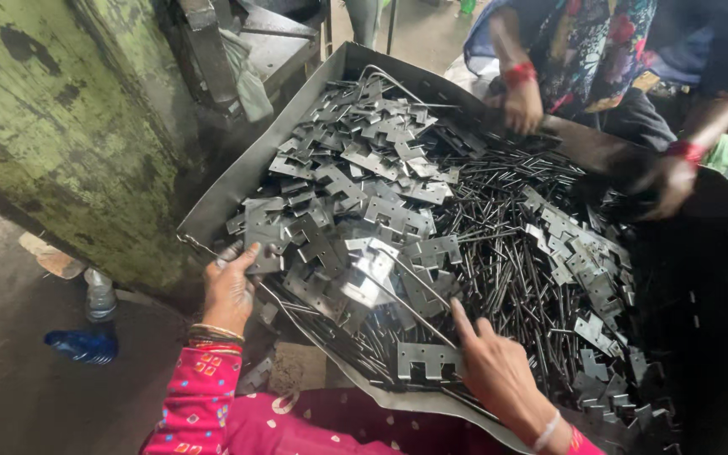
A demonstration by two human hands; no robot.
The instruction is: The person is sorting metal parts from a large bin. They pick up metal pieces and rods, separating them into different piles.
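Note:
A large sheet-metal tray (238, 181) holds a heap of flat grey hinge plates (364, 202) and many thin dark steel pins (499, 244). My left hand (229, 291) is at the tray's near left edge, thumb and fingers closed on one notched hinge plate (264, 246). My right hand (492, 364) rests over the near edge with fingers spread, index finger pointing into the pins, beside a hinge plate (428, 361) lying flat. It holds nothing that I can see.
Another person sits across the tray, with one hand (522, 105) and the other hand (667, 181) in the parts. A worn green machine body (52, 126) stands at left. A plastic bottle (99, 297) lies on the floor below it.

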